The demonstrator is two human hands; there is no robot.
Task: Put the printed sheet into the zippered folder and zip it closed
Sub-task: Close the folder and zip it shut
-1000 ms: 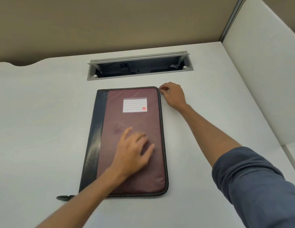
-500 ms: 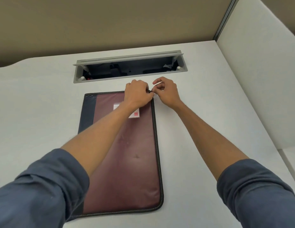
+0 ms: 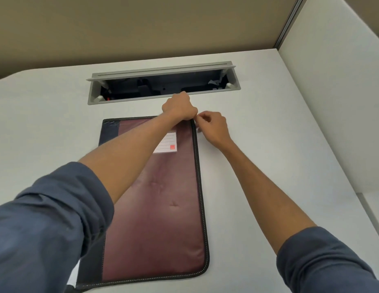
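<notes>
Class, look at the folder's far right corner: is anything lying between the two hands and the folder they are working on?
Nothing visible. The left hand and right hand meet at the folder's far right corner, directly on its edge.

free: bare table (image 3: pixel 46 134) left of the folder (image 3: pixel 159 218); bare strip to its right, up to the side panel (image 3: pixel 332 102) | blocked: open cable tray (image 3: pixel 163 87) recessed just behind the folder; back wall (image 3: pixel 142 28) beyond it; both hands (image 3: pixel 180 106) (image 3: pixel 214 127) crowd the folder's far right corner; forearms cross over the cover
</notes>
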